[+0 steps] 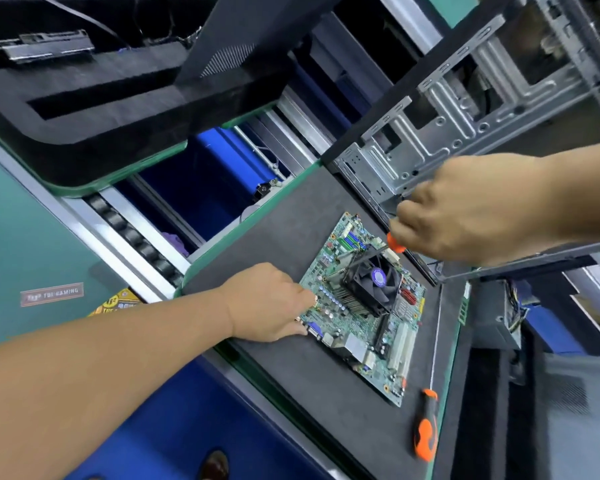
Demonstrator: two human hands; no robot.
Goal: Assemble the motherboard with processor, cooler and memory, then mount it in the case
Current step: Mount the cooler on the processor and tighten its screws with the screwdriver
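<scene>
The left hand (pixel 271 303) rests on the motherboard (pixel 362 313) edge. The right hand (pixel 465 213) grips an orange-handled screwdriver (pixel 394 244) above the cooler (pixel 373 284). Another screwdriver (pixel 426 424) lies below both hands

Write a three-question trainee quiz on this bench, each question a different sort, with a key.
1. True or false: the cooler already sits on the motherboard.
2. Which hand has its grip on an orange-handled screwdriver? A left, B right, C neither.
3. Fill in: the left hand steadies the board at its ___ edge, by the ports.

A second screwdriver lies on the mat; the case stands behind the right hand.

Key: 1 true; 2 B; 3 left.
</scene>
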